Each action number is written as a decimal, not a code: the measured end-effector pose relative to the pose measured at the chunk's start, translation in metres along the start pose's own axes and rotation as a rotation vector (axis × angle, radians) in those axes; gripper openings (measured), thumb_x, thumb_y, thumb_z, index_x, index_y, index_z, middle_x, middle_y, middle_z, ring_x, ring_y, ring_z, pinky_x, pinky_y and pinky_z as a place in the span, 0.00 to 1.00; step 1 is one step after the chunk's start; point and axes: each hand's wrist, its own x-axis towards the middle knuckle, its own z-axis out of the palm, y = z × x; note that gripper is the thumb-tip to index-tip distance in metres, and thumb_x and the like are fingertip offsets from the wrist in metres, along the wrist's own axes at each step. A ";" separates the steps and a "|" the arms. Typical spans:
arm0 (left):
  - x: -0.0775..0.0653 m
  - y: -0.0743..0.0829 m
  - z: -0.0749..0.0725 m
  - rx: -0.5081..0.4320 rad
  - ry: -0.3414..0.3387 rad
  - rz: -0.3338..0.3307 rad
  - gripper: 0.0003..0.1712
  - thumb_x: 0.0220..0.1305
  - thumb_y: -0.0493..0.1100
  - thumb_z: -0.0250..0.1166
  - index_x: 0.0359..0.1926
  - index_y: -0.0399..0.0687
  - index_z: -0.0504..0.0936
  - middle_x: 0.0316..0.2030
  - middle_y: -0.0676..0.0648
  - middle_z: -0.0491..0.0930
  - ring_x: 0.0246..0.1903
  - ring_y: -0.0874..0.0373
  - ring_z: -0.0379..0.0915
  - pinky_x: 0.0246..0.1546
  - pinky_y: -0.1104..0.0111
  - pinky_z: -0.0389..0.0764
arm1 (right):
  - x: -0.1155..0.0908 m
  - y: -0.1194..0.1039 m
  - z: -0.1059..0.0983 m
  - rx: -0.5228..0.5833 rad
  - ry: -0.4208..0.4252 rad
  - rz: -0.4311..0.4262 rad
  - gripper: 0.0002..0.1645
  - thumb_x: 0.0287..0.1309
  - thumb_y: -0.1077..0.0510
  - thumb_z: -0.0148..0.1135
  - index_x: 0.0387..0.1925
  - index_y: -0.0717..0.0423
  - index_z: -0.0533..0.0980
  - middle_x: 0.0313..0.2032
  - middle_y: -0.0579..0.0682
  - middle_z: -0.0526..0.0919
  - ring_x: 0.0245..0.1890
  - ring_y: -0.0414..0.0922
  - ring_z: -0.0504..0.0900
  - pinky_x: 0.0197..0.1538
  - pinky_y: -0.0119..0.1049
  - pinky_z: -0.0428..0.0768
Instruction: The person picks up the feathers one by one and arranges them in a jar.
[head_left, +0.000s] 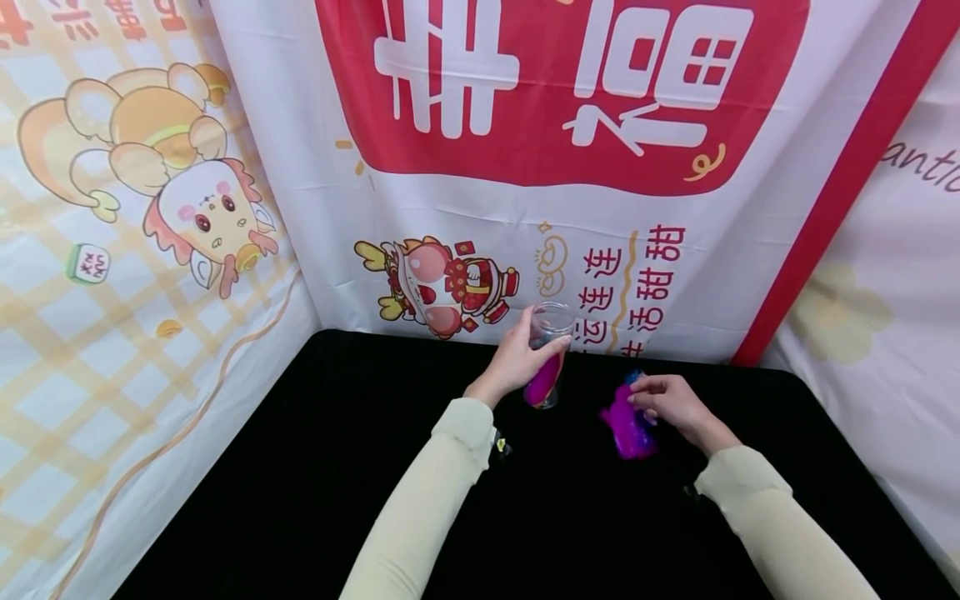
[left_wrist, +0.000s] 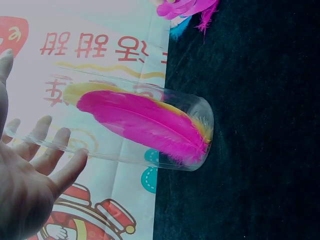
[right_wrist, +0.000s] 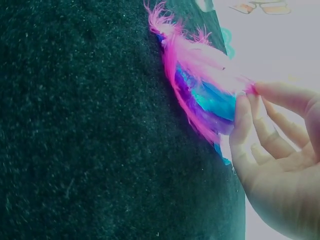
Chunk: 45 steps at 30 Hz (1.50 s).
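Note:
My left hand (head_left: 519, 357) grips a clear cylindrical jar (head_left: 555, 317) round its upper part, and the jar's mouth faces up. Inside it, a magenta feather (left_wrist: 142, 122) and a yellow feather (left_wrist: 75, 91) lean together against the wall, as the left wrist view shows. To the right, my right hand (head_left: 670, 402) is over a small heap of feathers (head_left: 628, 427) in pink, purple and blue. Thumb and index finger pinch the tip of a pink feather (right_wrist: 215, 67) there. A bright blue feather (right_wrist: 215, 100) lies just under the pinched one.
Both hands work near the back of a black-covered table (head_left: 360, 492). Behind it hangs a white and red printed cloth (head_left: 465, 200). Another printed cloth (head_left: 90, 350) hangs on the left, and a pale one (head_left: 862, 400) on the right.

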 end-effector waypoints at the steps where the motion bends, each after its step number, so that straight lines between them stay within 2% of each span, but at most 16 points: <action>1: 0.000 0.000 0.000 0.003 0.003 0.005 0.47 0.67 0.67 0.65 0.77 0.55 0.57 0.62 0.45 0.75 0.62 0.50 0.75 0.64 0.58 0.75 | 0.000 0.000 0.001 0.003 0.001 0.002 0.19 0.67 0.65 0.64 0.54 0.75 0.76 0.35 0.51 0.88 0.25 0.38 0.78 0.30 0.34 0.80; 4: 0.001 -0.002 0.001 0.013 0.011 0.020 0.46 0.67 0.66 0.65 0.76 0.55 0.58 0.62 0.46 0.75 0.61 0.51 0.75 0.64 0.59 0.75 | 0.000 0.001 0.003 0.012 0.001 0.002 0.18 0.67 0.66 0.64 0.53 0.76 0.77 0.34 0.52 0.88 0.26 0.37 0.79 0.30 0.31 0.79; 11: 0.001 -0.003 0.001 0.012 0.016 0.032 0.46 0.67 0.66 0.65 0.76 0.55 0.58 0.62 0.45 0.76 0.61 0.51 0.76 0.64 0.59 0.75 | 0.000 -0.002 0.005 0.032 0.005 -0.006 0.15 0.68 0.66 0.63 0.50 0.76 0.77 0.36 0.52 0.89 0.34 0.39 0.86 0.35 0.31 0.84; 19: 0.002 -0.004 0.001 0.018 0.009 0.020 0.47 0.67 0.67 0.65 0.77 0.55 0.57 0.60 0.47 0.75 0.61 0.51 0.75 0.64 0.59 0.75 | 0.000 0.000 0.007 0.130 0.010 0.022 0.12 0.72 0.65 0.56 0.50 0.73 0.70 0.35 0.51 0.84 0.31 0.41 0.85 0.36 0.34 0.85; 25: 0.002 -0.005 0.001 0.024 0.007 0.017 0.48 0.67 0.68 0.65 0.78 0.55 0.56 0.60 0.47 0.76 0.61 0.51 0.75 0.64 0.58 0.75 | 0.000 0.001 0.008 0.138 -0.003 0.028 0.13 0.75 0.64 0.52 0.52 0.71 0.67 0.36 0.53 0.83 0.32 0.43 0.85 0.41 0.39 0.87; 34: 0.003 -0.004 0.000 0.019 0.008 0.021 0.48 0.67 0.68 0.65 0.78 0.55 0.56 0.60 0.47 0.76 0.61 0.50 0.76 0.64 0.58 0.75 | 0.002 0.000 0.006 0.098 -0.009 0.034 0.25 0.70 0.63 0.63 0.60 0.75 0.68 0.40 0.53 0.86 0.36 0.41 0.87 0.44 0.38 0.87; 45: 0.004 -0.005 0.000 0.012 0.000 0.028 0.49 0.67 0.67 0.65 0.78 0.52 0.56 0.59 0.47 0.76 0.61 0.50 0.75 0.63 0.57 0.75 | 0.003 0.000 0.006 0.059 -0.006 0.023 0.20 0.67 0.64 0.65 0.54 0.75 0.74 0.39 0.52 0.88 0.36 0.38 0.87 0.43 0.35 0.87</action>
